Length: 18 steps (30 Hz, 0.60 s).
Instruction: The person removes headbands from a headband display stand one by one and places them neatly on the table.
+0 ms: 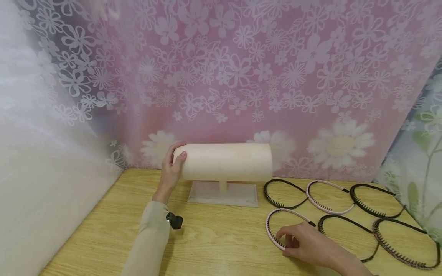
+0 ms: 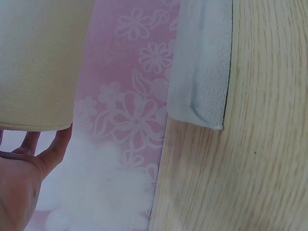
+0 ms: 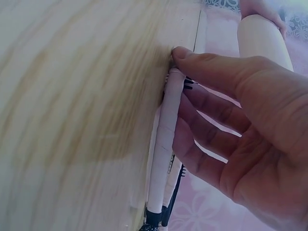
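A cream padded roll (image 1: 228,163) on a T-shaped display stand stands at the back of the table, its flat pale base (image 1: 203,195) on the wood. My left hand (image 1: 170,168) grips the roll's left end, thumb on the front and fingers over the end face. In the left wrist view the fingers touch the rim of the roll (image 2: 41,72). My right hand (image 1: 307,245) pinches the near edge of a pink wrapped headband (image 1: 268,229) with dark teeth, lying on the table. In the right wrist view the thumb and fingers lie at either side of the pink band (image 3: 163,139).
Several toothed headbands lie in two rows at right: a black one (image 1: 272,202), another pink one (image 1: 313,202) and a black one (image 1: 362,206) behind, a dark one (image 1: 322,222) and a brownish one (image 1: 384,245) in front. Flowered curtains (image 1: 235,88) enclose the wooden table (image 1: 214,237).
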Motion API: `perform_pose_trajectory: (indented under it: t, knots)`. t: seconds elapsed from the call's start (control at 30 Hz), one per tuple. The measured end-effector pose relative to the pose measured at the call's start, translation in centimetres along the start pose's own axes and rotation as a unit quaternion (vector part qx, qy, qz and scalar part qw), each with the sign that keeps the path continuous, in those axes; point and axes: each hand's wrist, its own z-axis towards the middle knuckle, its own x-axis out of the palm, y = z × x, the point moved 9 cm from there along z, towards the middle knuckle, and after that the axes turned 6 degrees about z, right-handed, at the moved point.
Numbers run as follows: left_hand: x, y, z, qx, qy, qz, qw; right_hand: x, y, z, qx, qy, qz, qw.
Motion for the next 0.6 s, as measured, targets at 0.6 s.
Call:
perform_pose_trajectory:
  t: [0.6]
  knots:
    - [-0.02, 0.12, 0.20, 0.007, -0.011, -0.005, 0.9999, -0.13, -0.31, -0.18, -0.009, -0.010, 0.010, 0.9999]
